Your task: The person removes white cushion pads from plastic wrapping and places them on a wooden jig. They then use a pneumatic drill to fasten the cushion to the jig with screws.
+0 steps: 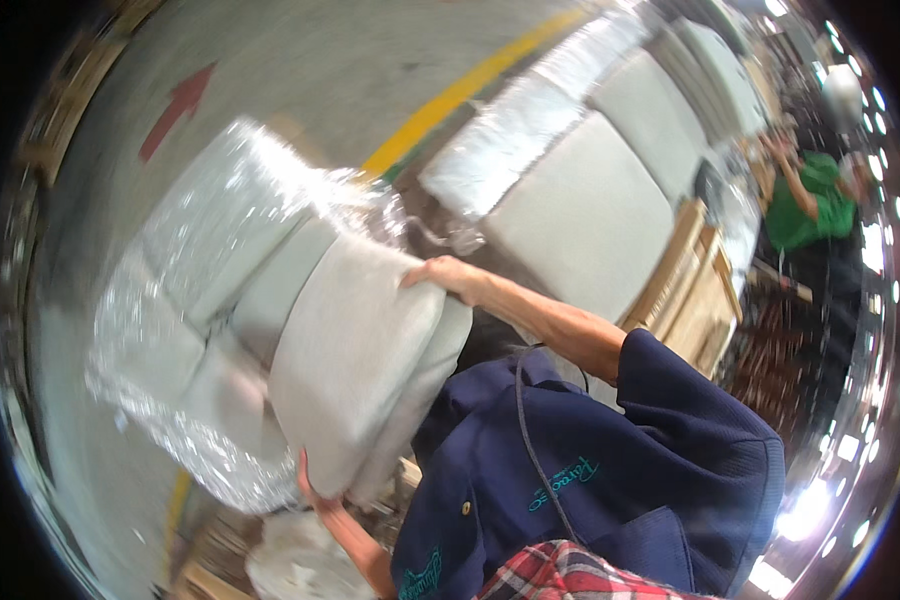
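Observation:
Between my hands is a thick light-grey sofa cushion [355, 350], with a second padded layer showing along its side nearest me. My right hand [440, 276] grips its upper right corner, fingers bent over the edge. At the lower end my left hand [318, 490] clasps the edge, its thumb along the side and the other fingers partly hidden. The cushion's far side lies against a grey upholstered seat [205, 375] loosely covered in clear plastic film [235, 190]. Whether the cushion is joined to that seat I cannot tell.
To the right stands a row of grey upholstered seats [580, 220] with plastic-wrapped parts [510, 140]. Wooden boards [685, 290] lie beside it. A person in green [808, 205] is at the far right. The concrete floor bears a yellow line [460, 90] and a red arrow [180, 108].

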`<state>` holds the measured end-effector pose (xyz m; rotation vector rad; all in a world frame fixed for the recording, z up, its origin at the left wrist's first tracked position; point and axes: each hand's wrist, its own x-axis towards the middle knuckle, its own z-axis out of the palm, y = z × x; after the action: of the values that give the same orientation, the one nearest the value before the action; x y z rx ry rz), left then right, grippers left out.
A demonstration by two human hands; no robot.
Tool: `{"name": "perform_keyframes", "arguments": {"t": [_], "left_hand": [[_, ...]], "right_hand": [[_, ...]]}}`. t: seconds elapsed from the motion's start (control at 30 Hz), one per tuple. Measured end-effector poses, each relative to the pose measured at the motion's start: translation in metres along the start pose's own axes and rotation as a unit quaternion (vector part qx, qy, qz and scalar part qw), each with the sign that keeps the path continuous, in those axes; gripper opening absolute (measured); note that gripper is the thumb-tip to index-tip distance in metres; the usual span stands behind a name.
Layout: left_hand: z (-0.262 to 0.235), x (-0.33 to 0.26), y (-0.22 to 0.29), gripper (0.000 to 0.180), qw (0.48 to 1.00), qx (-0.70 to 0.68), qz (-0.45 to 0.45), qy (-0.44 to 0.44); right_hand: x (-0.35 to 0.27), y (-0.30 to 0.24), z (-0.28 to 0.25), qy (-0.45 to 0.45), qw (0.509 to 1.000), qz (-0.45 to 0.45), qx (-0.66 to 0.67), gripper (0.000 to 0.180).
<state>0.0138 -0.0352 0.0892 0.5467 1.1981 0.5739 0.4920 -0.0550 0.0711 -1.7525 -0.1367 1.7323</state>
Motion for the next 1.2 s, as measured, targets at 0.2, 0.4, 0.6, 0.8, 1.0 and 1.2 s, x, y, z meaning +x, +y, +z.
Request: {"name": "perform_keyframes", "arguments": {"t": [0.2, 0.4, 0.6, 0.8, 1.0, 1.2], "left_hand": [[0.087, -0.059, 0.051, 0.072, 0.992, 0.074, -0.077, 0.068], [0.249, -0.082, 0.103, 0.068, 0.989, 0.138, -0.049, 0.035], [0.382, 0.001, 0.024, 0.060, 0.978, 0.194, -0.056, -0.061], [0.466, 0.034, -0.115, 0.078, 0.958, 0.190, -0.088, -0.193], [0.391, 0.106, -0.072, 0.108, 0.801, 0.535, 0.186, -0.195], [0.535, 0.209, 0.065, 0.084, 0.816, 0.514, 0.133, -0.229]], "right_hand": [[-0.115, -0.005, -0.087, 0.035, 0.994, -0.063, 0.085, 0.069], [-0.209, -0.018, -0.196, 0.070, 0.970, -0.155, 0.175, 0.068], [-0.217, 0.023, -0.389, 0.190, 0.933, -0.237, 0.191, 0.061], [-0.178, 0.107, -0.506, 0.312, 0.908, -0.191, 0.206, 0.075], [-0.168, 0.143, -0.400, 0.584, 0.743, -0.176, 0.274, 0.114], [-0.186, 0.132, -0.235, 0.460, 0.766, -0.144, 0.426, 0.117]]}}
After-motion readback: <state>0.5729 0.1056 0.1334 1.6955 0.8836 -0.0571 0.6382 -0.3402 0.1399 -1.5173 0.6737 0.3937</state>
